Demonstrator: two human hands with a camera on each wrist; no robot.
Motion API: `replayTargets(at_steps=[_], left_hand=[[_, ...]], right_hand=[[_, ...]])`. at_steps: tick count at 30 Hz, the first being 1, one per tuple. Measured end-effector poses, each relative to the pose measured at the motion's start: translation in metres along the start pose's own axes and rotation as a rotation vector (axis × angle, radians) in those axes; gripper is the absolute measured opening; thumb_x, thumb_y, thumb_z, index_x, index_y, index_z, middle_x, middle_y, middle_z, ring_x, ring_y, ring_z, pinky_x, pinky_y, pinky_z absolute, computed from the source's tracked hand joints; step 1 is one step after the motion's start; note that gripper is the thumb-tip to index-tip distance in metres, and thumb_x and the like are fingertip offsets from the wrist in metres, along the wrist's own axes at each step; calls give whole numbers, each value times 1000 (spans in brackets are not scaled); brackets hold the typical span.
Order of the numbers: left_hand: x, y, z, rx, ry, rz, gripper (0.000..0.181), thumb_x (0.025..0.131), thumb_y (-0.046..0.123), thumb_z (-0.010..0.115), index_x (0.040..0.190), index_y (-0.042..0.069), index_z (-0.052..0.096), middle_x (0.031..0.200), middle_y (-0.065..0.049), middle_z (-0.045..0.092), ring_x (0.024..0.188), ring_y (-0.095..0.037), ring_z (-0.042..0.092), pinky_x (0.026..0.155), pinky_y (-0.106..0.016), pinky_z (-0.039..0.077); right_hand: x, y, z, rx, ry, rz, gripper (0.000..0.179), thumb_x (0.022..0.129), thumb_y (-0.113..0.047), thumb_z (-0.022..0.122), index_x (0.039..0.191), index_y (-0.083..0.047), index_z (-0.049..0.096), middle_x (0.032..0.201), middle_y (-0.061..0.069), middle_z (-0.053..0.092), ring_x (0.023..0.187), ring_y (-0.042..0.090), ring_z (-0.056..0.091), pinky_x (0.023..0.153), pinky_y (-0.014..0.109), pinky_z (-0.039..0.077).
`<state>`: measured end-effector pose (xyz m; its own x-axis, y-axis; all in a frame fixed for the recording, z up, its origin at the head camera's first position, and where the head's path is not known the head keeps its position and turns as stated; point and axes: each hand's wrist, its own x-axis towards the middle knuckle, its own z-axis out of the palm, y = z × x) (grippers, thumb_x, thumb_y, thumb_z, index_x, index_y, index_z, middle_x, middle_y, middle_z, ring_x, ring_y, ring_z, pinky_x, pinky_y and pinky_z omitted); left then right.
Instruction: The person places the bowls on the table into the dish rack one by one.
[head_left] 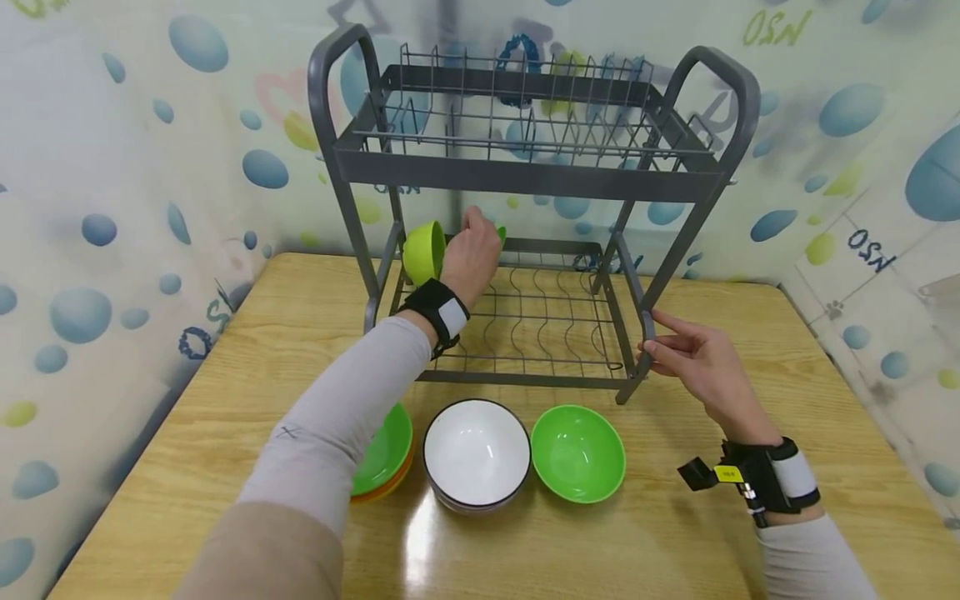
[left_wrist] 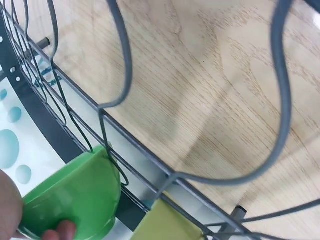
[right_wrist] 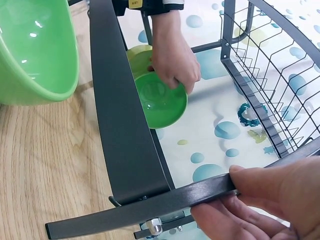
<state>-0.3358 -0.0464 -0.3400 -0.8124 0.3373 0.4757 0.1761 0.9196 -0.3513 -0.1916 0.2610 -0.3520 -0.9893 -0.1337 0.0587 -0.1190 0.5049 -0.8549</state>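
Observation:
My left hand [head_left: 474, 257] reaches into the left rear of the lower tier of a dark grey two-tier dish rack [head_left: 525, 177]. It grips a green bowl [left_wrist: 80, 197] by the rim; in the head view the hand hides most of that bowl. Just left of it, a yellow-green bowl [head_left: 422, 252] stands on its side in the lower tier. In the right wrist view the green bowl [right_wrist: 162, 107] is tilted, its inside showing. My right hand [head_left: 697, 367] pinches the rack's right side frame [right_wrist: 195, 192] between thumb and fingers.
In front of the rack, on the wooden table [head_left: 645, 517], stand a green bowl [head_left: 577, 454] on the right, stacked white bowls [head_left: 477, 454] in the middle, and a green bowl [head_left: 386, 450] over orange ones, partly behind my left sleeve. A patterned wall [head_left: 142, 167] rises behind.

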Motion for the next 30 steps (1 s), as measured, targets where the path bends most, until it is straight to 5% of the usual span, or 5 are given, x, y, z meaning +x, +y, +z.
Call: replayTargets(at_steps=[10, 18, 24, 30], left_hand=[[-2, 1, -6, 13, -83, -22, 35, 100, 1, 28, 86, -3, 60, 86, -7, 37, 46, -7, 32, 39, -18, 41], [-4, -1, -11, -169, -190, -93, 30, 99, 2, 33, 98, -7, 61, 100, -13, 43, 52, -10, 53, 46, -20, 50], [-6, -4, -22, -300, -297, -167, 30, 96, 9, 42, 111, -11, 58, 110, -19, 44, 61, -16, 63, 47, -20, 51], [-4, -11, -22, -355, -361, -212, 28, 96, 13, 45, 106, -8, 61, 108, -20, 53, 76, -22, 64, 52, -24, 55]], right_hand=[[2, 0, 0, -2, 10, -16, 60, 93, -25, 60, 146, -6, 39, 112, 19, 69, 86, 4, 69, 74, 23, 57], [-1, -2, -2, -13, 12, 7, 60, 93, -26, 60, 147, -10, 39, 117, 26, 65, 87, 4, 69, 75, 25, 57], [-3, -1, -1, 0, 8, 12, 60, 93, -25, 61, 147, -10, 40, 110, 11, 70, 87, 4, 69, 75, 25, 57], [-1, -1, -1, 9, 7, 11, 61, 93, -27, 61, 147, -8, 39, 108, 6, 71, 86, 4, 69, 75, 23, 57]])
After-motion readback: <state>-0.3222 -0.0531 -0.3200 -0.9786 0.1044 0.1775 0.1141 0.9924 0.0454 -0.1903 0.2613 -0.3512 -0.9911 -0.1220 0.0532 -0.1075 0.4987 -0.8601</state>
